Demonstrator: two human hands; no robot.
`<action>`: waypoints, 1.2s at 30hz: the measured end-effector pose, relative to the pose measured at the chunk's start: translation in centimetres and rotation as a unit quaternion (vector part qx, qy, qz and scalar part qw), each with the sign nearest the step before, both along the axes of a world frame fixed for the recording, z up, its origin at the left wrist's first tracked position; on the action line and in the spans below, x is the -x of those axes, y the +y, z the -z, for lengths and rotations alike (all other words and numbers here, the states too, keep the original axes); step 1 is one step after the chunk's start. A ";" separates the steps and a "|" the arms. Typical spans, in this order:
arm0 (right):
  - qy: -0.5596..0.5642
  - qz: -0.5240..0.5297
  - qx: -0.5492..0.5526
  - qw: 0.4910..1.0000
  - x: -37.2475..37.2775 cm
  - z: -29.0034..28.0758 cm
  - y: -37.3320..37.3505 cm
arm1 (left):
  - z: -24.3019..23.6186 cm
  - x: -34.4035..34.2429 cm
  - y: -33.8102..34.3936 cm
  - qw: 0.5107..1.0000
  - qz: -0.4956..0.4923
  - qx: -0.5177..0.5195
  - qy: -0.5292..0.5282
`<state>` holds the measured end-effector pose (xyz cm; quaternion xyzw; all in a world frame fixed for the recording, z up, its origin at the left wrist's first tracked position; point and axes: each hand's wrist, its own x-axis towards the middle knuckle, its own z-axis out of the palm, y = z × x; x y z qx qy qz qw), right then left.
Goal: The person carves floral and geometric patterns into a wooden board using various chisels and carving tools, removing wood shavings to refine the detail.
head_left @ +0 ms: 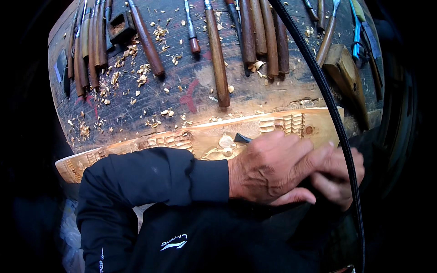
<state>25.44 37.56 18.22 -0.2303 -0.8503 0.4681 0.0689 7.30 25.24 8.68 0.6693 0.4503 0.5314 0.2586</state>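
A long pale wooden board [246, 126] with carved relief lies along the bench's near edge. Near its middle is a rounded carved figure [226, 144], and the dark blade of a carving chisel [242, 138] points at it from the right. My left hand [273, 166] is closed over the chisel's shaft, back of the hand up, thumb toward me. Beside it, touching its fingers, my right hand [339, 175] is curled shut in line with the chisel. The handle is hidden by both hands. My left sleeve covers part of the board's lower edge.
Several wooden-handled chisels [217, 59] lie across the worn bench [191, 88] among wood shavings [143, 75]. A wooden mallet-like block [346, 79] rests at the right, a small dark block [120, 27] at the upper left. A black braided cable [318, 73] hangs across the view.
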 end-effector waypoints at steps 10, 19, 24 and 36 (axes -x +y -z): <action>0.008 0.004 -0.012 1.000 -0.7 -0.7 -0.4 | -0.2 -0.3 -0.1 0.999 0.015 -0.026 0.041; 0.029 0.025 0.024 0.999 -1.2 0.9 -0.9 | 0.2 -0.1 -0.1 1.000 0.002 -0.020 0.022; 0.019 0.072 0.079 0.994 -1.6 0.8 -1.5 | -0.3 0.2 -0.2 0.998 0.029 -0.023 0.048; 0.173 0.037 -0.078 0.981 -4.6 -2.2 -6.7 | -1.5 -0.5 -2.0 0.985 0.068 -0.159 -0.006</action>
